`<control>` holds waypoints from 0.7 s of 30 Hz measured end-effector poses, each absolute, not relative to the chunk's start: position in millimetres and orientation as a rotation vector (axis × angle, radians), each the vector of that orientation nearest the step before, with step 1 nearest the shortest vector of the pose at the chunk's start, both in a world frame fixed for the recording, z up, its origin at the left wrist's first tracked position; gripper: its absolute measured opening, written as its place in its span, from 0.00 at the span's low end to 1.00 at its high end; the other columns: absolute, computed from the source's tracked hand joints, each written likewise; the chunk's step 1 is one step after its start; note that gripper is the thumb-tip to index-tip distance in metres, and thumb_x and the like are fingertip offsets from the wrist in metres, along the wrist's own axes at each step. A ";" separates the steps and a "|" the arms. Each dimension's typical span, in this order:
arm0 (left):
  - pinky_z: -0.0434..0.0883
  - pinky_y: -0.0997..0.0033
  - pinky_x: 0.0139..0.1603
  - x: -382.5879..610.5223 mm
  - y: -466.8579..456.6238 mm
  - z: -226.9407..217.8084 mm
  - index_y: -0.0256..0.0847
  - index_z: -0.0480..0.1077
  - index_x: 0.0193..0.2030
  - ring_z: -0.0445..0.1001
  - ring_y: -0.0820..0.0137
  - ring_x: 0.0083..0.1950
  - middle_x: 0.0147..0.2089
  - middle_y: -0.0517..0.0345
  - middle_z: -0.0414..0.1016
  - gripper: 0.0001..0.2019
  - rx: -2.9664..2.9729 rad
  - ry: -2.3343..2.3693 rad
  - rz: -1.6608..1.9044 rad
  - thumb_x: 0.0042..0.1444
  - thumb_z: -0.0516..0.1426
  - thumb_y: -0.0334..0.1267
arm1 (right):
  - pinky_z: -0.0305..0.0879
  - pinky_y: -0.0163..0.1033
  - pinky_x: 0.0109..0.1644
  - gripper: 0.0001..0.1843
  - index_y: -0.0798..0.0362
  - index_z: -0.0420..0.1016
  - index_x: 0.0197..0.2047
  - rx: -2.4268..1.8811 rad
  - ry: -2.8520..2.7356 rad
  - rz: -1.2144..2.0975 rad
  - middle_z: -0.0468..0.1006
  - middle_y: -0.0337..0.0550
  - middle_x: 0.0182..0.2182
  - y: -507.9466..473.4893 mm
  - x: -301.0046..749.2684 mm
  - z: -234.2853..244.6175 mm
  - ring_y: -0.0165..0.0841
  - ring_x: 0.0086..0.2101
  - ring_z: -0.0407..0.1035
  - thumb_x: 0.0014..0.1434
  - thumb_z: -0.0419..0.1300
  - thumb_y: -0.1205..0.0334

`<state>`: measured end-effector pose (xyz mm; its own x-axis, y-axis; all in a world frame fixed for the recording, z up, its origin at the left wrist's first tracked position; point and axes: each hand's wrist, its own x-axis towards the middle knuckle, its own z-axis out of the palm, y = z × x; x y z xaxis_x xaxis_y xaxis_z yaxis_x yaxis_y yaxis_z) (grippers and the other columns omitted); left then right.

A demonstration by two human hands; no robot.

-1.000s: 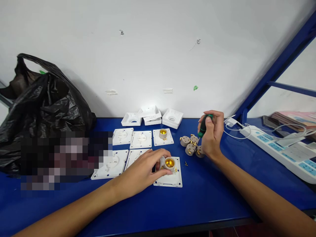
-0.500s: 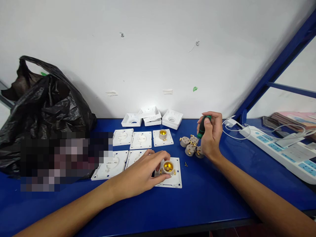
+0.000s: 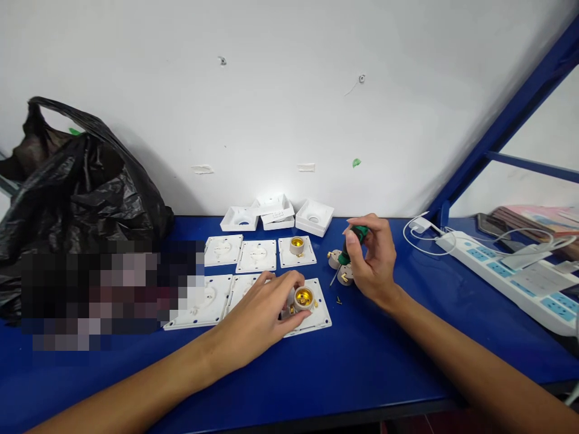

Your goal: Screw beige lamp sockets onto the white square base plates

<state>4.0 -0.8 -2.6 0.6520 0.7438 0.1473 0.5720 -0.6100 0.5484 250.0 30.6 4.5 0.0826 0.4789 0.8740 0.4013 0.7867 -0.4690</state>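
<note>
My left hand [image 3: 271, 304] is closed around a round lamp socket [image 3: 304, 297] with a brass inside, pressing it onto a square white base plate [image 3: 320, 316]. In my right hand [image 3: 373, 256] is a screwdriver [image 3: 349, 244] with a green and black handle, its shaft slanting down to the left. Under and beside that hand lie several loose lamp sockets [image 3: 345, 275], partly hidden by it. A small brass screw [image 3: 339, 300] rests on the table between the plate and my right hand. Another plate [image 3: 307, 256] farther back carries a socket.
More white plates [image 3: 257, 256] lie in rows to the left. White square covers [image 3: 314, 217] are piled by the wall. A black plastic bag [image 3: 90, 181] stands at the left. On the right are a power strip [image 3: 506, 274], a white cable and stacked papers [image 3: 538, 218].
My right hand has lowered and tipped the screwdriver leftward, so its shaft now shows. My left hand keeps hold of the lamp socket, and the plate under it has turned slightly.
</note>
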 end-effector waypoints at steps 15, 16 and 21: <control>0.69 0.61 0.54 1.6 1.8 -8.3 0.50 0.68 0.62 0.71 0.58 0.49 0.46 0.58 0.76 0.14 2.465 0.930 0.544 0.73 0.61 0.43 | 0.69 0.42 0.34 0.12 0.43 0.72 0.56 -0.675 -1.580 0.058 0.74 0.39 0.38 21.6 237.0 1.2 0.34 0.34 0.71 0.72 0.61 0.64; 0.69 0.61 0.54 1.6 1.7 -8.2 0.50 0.68 0.62 0.71 0.58 0.49 0.46 0.58 0.76 0.14 2.463 0.933 0.542 0.73 0.61 0.43 | 0.69 0.42 0.35 0.12 0.43 0.72 0.56 -0.671 -1.577 0.051 0.74 0.39 0.38 21.7 237.3 1.7 0.34 0.34 0.71 0.72 0.60 0.65; 0.68 0.62 0.53 2.6 1.0 -7.1 0.51 0.69 0.61 0.70 0.59 0.47 0.43 0.59 0.74 0.14 2.466 0.945 0.533 0.72 0.62 0.41 | 0.69 0.41 0.33 0.13 0.43 0.72 0.57 -0.674 -1.588 0.053 0.74 0.39 0.38 21.4 237.6 3.7 0.33 0.34 0.71 0.71 0.61 0.66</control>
